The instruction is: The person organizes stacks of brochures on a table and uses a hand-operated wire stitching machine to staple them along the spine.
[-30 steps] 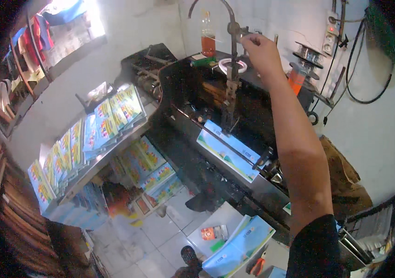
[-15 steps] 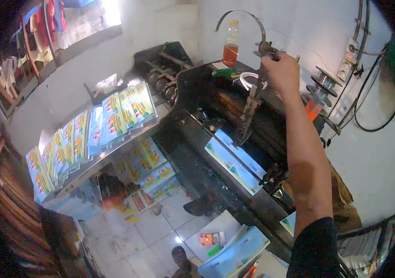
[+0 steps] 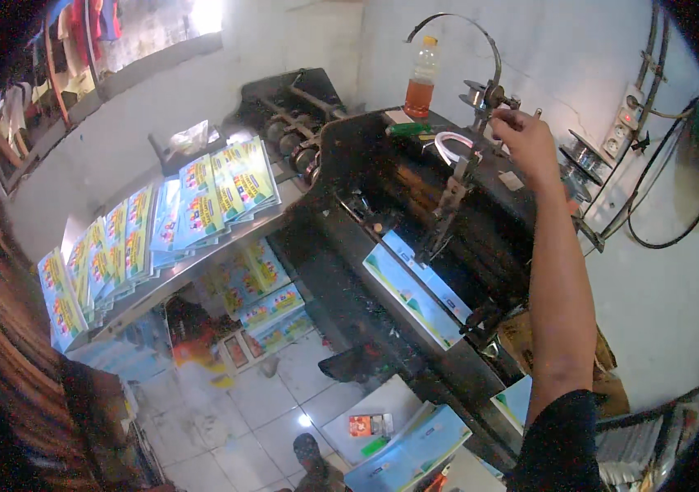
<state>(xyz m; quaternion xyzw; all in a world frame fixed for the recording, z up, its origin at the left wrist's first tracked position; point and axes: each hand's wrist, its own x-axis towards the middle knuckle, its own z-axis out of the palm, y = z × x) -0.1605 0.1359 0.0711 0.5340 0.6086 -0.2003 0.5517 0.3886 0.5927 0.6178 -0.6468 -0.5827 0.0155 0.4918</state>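
Note:
My right hand (image 3: 528,148) is raised at the top of a dark stitching machine (image 3: 480,238), its fingertips closed together beside a small wire spool (image 3: 475,96) and the knob of the metal post. What the fingers pinch, if anything, is too small to make out. Above them arcs a curved metal strip (image 3: 493,51). Beneath the stitching head (image 3: 448,205), a light-blue booklet (image 3: 415,289) lies along the machine's front ledge. My left hand is out of view.
Rows of blue-and-yellow booklets (image 3: 206,205) lie on the metal shelf at left. A bottle of orange liquid (image 3: 420,86) and a white cable coil (image 3: 448,148) sit on the machine. Wire spools (image 3: 585,160) hang at right. More booklets (image 3: 415,451) and a red box (image 3: 360,425) lie below.
My right hand has moved off the post's knob slightly to the right and down, uncovering the small spool. The view has shifted a little; the booklet remains on the ledge.

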